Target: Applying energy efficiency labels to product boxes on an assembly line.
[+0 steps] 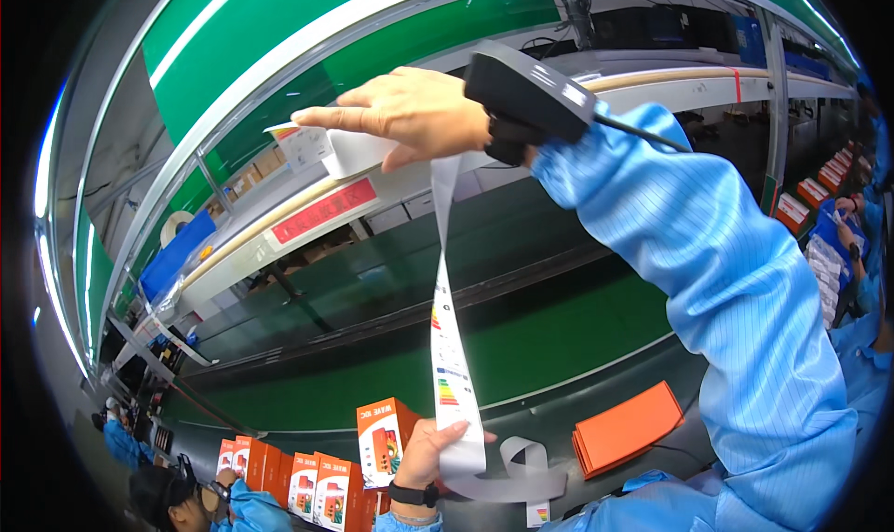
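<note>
A long white strip of labels with coloured bars runs up and down between my two hands. My right hand is raised high in front of the shelf, its forefinger stretched out to the left. The strip passes between its thumb and fingers, and a short end curls out to the left. Low down, my left hand pinches the strip between thumb and fingers, partly hidden behind it. Below that hand the strip's tail loops onto the bench. Beside my left hand stands an orange and white printed box.
More orange boxes stand at the lower left, near a co-worker. Flat orange cartons lie on the right. A green conveyor belt crosses in front, under a shelf with a red sign. Another person's hands show at far right.
</note>
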Available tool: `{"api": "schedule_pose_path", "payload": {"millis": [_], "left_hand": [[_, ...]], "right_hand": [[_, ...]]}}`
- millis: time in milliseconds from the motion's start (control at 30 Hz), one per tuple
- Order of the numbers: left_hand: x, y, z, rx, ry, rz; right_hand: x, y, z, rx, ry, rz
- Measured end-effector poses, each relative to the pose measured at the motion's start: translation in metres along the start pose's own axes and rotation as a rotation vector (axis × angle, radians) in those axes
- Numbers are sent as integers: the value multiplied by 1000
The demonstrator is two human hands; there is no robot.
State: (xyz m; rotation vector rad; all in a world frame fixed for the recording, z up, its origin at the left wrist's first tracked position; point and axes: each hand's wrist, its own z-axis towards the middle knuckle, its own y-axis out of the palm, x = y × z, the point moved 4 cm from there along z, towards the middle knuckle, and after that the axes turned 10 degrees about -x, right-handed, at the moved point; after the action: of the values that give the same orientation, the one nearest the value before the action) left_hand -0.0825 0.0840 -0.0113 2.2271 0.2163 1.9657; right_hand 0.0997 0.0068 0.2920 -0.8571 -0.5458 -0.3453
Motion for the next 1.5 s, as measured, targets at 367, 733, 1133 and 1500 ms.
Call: {"api": "schedule_pose_path", "payload": {"millis": [367,733,1133,1500], "left_hand": [[-87,-18,-36,-126,-344,339],[-162,-30,-25,41,-335,565],[-163,-32,-67,320,-144,1179],[-40,131,18,-127,472,972]], "right_hand": [[70,98,76,-4,458,455],[-133,-19,-86,838,156,658],[-190,-44,-309,10,655,630],[-238,12,-288,-249,349,1113]]}}
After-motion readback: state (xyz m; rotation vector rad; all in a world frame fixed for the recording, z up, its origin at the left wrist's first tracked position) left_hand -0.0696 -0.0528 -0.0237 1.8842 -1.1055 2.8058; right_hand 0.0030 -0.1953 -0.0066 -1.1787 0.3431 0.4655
